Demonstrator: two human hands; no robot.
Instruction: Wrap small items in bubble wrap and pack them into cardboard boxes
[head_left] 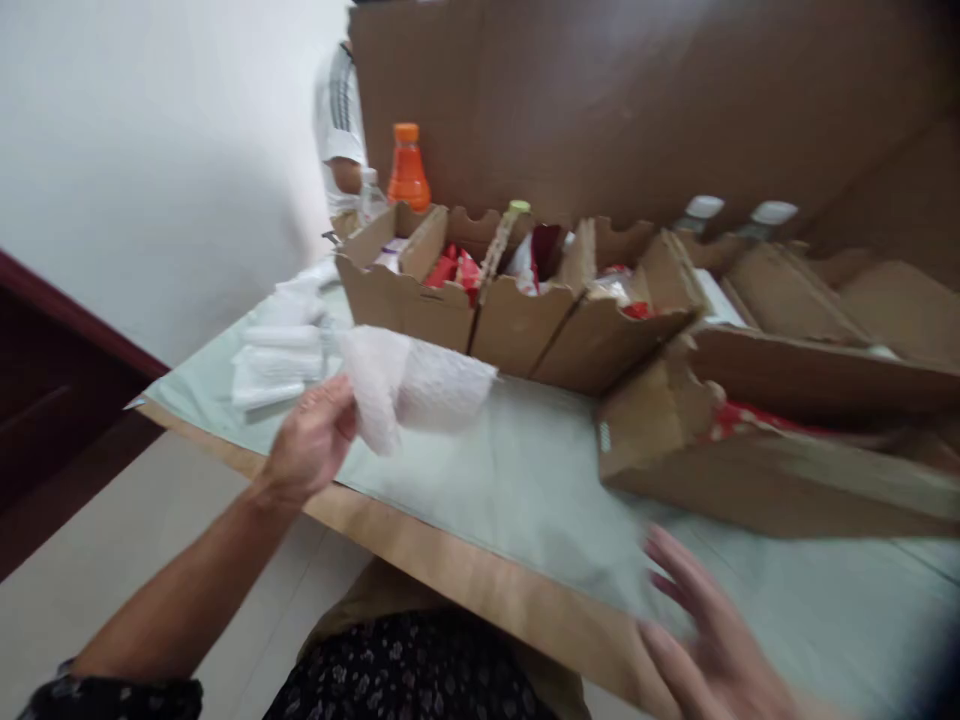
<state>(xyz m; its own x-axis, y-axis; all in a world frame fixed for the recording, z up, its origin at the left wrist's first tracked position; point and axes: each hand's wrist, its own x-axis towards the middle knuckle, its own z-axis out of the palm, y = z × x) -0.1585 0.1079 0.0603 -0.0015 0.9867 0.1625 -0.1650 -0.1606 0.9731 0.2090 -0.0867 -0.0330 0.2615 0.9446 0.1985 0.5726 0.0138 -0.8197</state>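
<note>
My left hand point(311, 440) is closed on a white bubble-wrap pouch point(409, 385) and holds it up above the near left part of the table point(525, 480). My right hand point(712, 640) hovers over the table's near edge at the lower right, fingers spread and blurred by motion, holding nothing. A long cardboard box point(757, 470) with red-wrapped contents lies just beyond the right hand.
A divided cardboard tray point(517, 300) holds red and white packets. An orange bottle point(408, 168) and capped bottles stand behind it against a tall cardboard wall. A stack of white pouches point(274, 355) lies at the table's left. Another person point(339, 125) stands at the far end.
</note>
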